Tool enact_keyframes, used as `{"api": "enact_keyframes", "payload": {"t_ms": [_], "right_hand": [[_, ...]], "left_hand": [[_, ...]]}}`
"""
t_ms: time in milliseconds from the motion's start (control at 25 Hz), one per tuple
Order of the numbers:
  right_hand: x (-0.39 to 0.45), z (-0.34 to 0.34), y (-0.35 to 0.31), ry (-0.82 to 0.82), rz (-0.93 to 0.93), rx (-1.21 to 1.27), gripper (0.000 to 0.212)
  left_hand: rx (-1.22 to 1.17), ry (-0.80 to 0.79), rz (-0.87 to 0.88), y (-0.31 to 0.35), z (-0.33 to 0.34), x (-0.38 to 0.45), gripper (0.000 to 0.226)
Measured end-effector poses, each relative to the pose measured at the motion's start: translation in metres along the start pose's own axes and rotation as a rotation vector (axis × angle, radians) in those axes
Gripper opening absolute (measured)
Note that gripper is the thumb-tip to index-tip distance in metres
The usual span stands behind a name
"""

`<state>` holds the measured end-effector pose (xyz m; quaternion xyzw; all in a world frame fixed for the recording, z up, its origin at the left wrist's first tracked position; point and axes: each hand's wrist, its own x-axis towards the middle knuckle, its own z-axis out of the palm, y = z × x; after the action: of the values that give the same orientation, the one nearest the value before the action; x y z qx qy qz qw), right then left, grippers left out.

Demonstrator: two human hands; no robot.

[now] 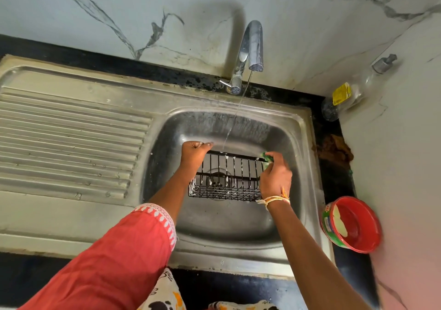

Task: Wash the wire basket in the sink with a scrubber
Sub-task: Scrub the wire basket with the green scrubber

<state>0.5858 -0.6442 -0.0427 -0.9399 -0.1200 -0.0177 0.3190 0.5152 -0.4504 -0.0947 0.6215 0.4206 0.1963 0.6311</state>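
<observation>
A black wire basket (226, 178) stands tilted in the steel sink (300, 142), over the drain, with white suds on its wires. My left hand (194, 153) grips the basket's far top rim at its left corner. My right hand (275, 178) holds a green scrubber (267, 157) pressed against the basket's right top corner. Most of the scrubber is hidden by my fingers. A thin stream of water falls from the chrome tap (250, 47) onto the basket's far rim.
A ribbed steel drainboard (66, 142) lies left of the basin. A red tub of dish soap (350, 223) sits on the black counter at the right. A clear bottle with a yellow label (343, 97) leans in the back right corner, and a brown rag (334, 149) lies nearby.
</observation>
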Motion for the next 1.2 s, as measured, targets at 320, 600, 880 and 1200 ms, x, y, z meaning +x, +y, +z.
{"api": "enact_keyframes", "payload": {"t_ms": [320,600,880,1200], "right_hand": [[-0.036,0.051,-0.016,-0.076,-0.212,-0.082,0.067],[-0.056,0.072,-0.041,-0.287,-0.717,-0.252,0.065],[-0.023,0.045,0.004,-0.098,-0.276,-0.160,0.077],[-0.087,0.057,-0.042,-0.404,-0.755,-0.190,0.065]], "left_hand": [[-0.006,0.167,0.013,-0.038,-0.013,-0.010,0.059],[0.054,0.037,0.010,-0.032,-0.025,-0.009,0.059],[0.212,-0.260,-0.205,-0.013,-0.031,-0.023,0.068],[0.270,-0.201,-0.205,-0.007,-0.033,-0.021,0.065]]}}
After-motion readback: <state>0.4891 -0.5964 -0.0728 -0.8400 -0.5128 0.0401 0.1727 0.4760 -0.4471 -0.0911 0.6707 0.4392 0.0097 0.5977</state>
